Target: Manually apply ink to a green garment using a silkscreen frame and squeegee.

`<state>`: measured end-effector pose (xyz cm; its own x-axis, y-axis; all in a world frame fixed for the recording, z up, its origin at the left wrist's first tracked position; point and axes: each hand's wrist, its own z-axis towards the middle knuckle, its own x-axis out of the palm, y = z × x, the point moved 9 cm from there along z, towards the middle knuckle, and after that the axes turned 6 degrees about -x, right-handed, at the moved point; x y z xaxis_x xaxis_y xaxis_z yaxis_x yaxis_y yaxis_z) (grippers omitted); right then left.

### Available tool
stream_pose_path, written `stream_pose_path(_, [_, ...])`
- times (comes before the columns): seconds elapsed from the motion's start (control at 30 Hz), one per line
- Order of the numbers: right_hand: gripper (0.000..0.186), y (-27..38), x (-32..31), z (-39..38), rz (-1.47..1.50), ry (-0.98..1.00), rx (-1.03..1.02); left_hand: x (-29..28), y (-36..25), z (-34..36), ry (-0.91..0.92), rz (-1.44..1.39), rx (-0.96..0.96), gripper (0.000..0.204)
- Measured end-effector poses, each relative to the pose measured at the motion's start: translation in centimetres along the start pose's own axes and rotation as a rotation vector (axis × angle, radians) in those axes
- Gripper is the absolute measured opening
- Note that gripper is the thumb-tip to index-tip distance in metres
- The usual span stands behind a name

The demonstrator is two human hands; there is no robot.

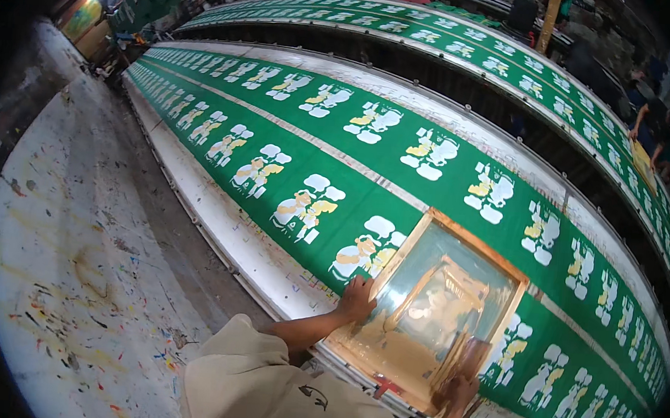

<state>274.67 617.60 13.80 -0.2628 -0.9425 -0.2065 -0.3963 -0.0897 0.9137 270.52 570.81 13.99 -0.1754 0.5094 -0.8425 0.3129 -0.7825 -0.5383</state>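
Note:
A wood-edged screen printing frame (475, 252) lies flat on a long strip of green fabric (309, 141). Its mesh carries tan ink, thickest along the near end and around the middle. My left hand (358, 300) grips the frame's left side, fingers curled at the wood. Inside the near right corner, my right hand (458, 392) is closed around a brown squeegee (471, 354), whose lower part is partly hidden by the hand. Rows of white and yellow printed figures (304, 209) run along the fabric on both sides of the frame.
The fabric covers a long printing table with a pale metal rail (226, 260) on its near edge. Another table with printed green fabric (463, 47) stands beyond a dark gap. A person (655, 126) works there at far right. A paint-spattered pale surface (96, 285) lies left.

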Motion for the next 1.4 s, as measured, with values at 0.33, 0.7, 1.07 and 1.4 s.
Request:
stream_pose_path(0.33, [0.028,15.5,17.7,13.6,-1.02,0.434,-0.824,2.0,-20.1,10.5,0.109,-0.275,0.524,0.036])
stream_pose_path(0.7, [0.022,5.9,14.8,-5.9,-0.946,0.157,-0.994,3.5,-8.4,-9.8,0.103,-0.207,0.474,0.053])
stream_pose_path(1.07, [0.039,4.7,12.4,-9.0,-1.086,0.276,-0.988,0.0,0.4,-1.2,0.089,0.04,-0.127,0.046])
stream_pose_path(1.4, [0.026,12.3,14.0,7.1,-0.922,0.209,-0.859,0.6,-0.2,0.6,0.075,-0.328,-0.26,0.051])
